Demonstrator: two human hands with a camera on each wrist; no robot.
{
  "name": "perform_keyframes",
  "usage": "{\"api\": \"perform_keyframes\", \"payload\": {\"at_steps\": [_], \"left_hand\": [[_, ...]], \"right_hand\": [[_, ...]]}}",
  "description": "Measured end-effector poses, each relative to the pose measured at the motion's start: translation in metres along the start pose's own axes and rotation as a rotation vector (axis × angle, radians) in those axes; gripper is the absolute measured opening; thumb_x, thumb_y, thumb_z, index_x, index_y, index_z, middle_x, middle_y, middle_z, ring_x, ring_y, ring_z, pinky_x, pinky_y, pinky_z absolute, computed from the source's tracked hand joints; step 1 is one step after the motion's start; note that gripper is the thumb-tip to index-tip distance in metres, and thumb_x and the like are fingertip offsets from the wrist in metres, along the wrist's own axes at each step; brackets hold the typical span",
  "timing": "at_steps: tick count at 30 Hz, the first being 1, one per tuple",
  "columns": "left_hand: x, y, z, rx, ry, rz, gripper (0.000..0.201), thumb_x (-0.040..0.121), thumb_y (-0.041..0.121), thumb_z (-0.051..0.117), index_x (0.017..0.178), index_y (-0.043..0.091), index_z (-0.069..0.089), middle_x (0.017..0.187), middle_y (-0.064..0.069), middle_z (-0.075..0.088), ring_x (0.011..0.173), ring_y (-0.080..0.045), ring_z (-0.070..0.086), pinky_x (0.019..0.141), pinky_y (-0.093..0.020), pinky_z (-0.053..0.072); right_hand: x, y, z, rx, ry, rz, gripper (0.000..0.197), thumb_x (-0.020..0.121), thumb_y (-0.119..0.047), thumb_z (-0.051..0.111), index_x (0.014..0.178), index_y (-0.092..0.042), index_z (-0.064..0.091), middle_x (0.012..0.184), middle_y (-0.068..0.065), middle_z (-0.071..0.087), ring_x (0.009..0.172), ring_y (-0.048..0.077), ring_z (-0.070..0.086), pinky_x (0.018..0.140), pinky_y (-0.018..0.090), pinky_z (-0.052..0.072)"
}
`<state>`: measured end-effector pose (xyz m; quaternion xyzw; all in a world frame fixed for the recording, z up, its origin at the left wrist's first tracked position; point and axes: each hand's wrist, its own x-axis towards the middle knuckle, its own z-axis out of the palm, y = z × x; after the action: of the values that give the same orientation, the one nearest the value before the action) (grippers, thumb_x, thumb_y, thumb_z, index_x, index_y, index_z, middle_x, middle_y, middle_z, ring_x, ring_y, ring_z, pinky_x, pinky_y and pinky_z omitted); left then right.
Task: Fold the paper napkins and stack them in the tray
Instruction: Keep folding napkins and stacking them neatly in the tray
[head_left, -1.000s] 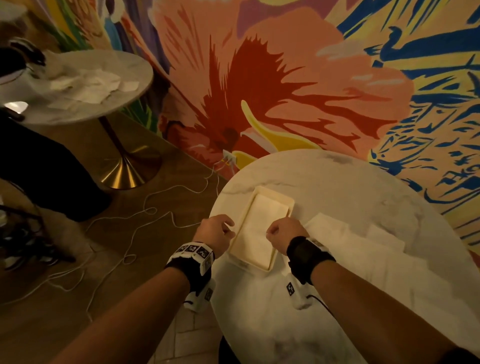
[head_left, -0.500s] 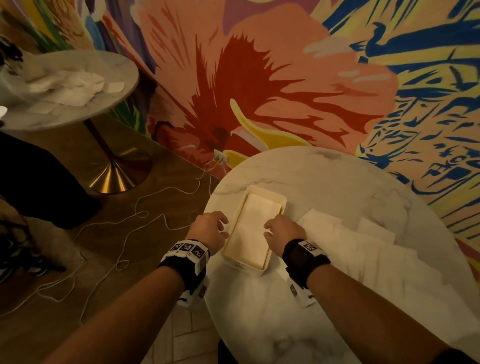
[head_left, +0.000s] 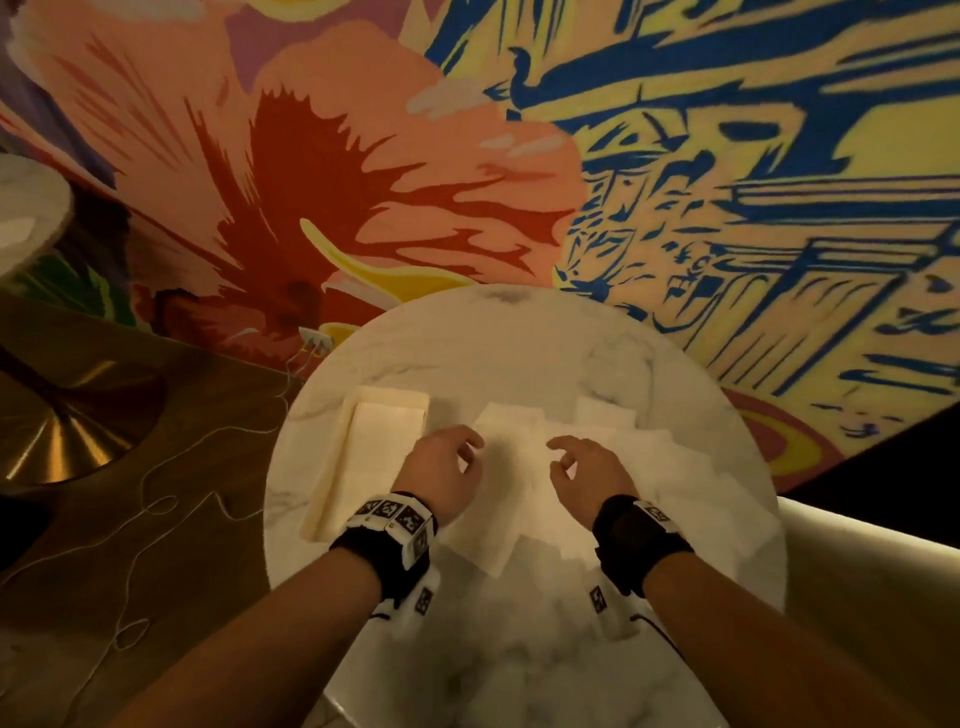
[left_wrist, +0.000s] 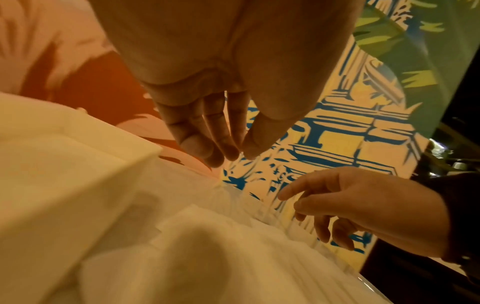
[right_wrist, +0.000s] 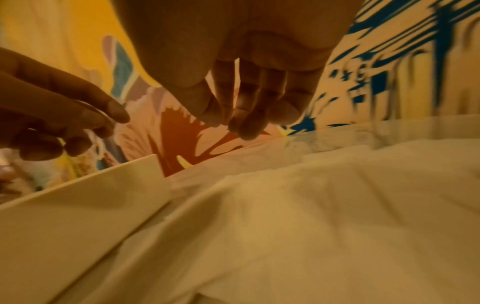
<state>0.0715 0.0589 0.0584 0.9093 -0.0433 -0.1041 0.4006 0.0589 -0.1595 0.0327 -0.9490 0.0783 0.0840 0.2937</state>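
Two bare hands hover over loose napkins (head_left: 511, 499) on a round marble table (head_left: 498, 353), with the tray (head_left: 332, 462) as the landmark. The tray sits at the table's left side and holds folded napkins (head_left: 387, 447). The loose napkins lie just right of the tray, overlapping in an untidy spread.

Likely risks: the sheets overlap, so a pinch could lift two at once, or drag a neighbour out of place. Thin paper may also crumple or tear if grabbed by the middle. The left hand is close to the tray wall, so a careless sweep could nudge the tray or disturb the folded napkins.

The left hand (head_left: 441, 467) hangs just right of the tray, palm down, above the napkins. Its fingers (left_wrist: 207, 142) are loosely bent and close together, thumb tip near them, holding nothing. The right hand (head_left: 587, 473) hangs further right of the tray, palm down. Its fingers (right_wrist: 249, 121) droop loosely, slightly spread, thumb close, holding nothing. Neither hand clearly touches the paper
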Motion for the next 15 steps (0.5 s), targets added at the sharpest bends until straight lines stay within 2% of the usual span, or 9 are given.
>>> {"api": "perform_keyframes", "payload": {"at_steps": [5,8,12,15], "left_hand": [[0.005,0.038,0.061,-0.005,-0.138,0.031,0.017,0.092,0.021,0.059,0.107,0.026,0.065,0.095,0.012,0.066,0.071,-0.01,0.062,0.072,-0.027,0.054],[0.006,0.06,0.098,-0.04,-0.242,0.044,0.018,0.094,0.021,0.058,0.11,0.024,0.066,0.099,0.01,0.065,0.074,-0.013,0.062,0.073,-0.029,0.056],[0.009,0.083,0.141,-0.016,-0.369,0.038,0.028,0.095,0.025,0.059,0.122,0.024,0.062,0.115,0.007,0.064,0.089,-0.014,0.064,0.083,-0.027,0.054],[0.014,0.097,0.172,0.003,-0.449,0.026,0.041,0.095,0.028,0.06,0.136,0.025,0.053,0.131,0.006,0.059,0.106,-0.014,0.062,0.093,-0.027,0.05]], "right_hand": [[-0.021,0.086,-0.03,0.056,0.077,0.227,0.024,0.093,-0.022,0.055,0.116,-0.028,0.063,0.106,-0.003,0.061,0.092,0.014,0.056,0.087,0.025,0.048],[-0.028,0.132,-0.047,0.084,0.121,0.372,0.026,0.094,-0.019,0.057,0.12,-0.022,0.062,0.117,0.004,0.062,0.097,0.018,0.056,0.09,0.024,0.044],[-0.029,0.172,-0.069,0.124,0.122,0.505,0.039,0.097,-0.023,0.058,0.134,-0.013,0.054,0.135,0.007,0.056,0.122,0.025,0.052,0.104,0.029,0.037],[-0.024,0.195,-0.076,0.152,0.078,0.521,0.047,0.096,-0.027,0.059,0.14,-0.014,0.049,0.14,0.007,0.054,0.127,0.026,0.05,0.108,0.032,0.036]]}}
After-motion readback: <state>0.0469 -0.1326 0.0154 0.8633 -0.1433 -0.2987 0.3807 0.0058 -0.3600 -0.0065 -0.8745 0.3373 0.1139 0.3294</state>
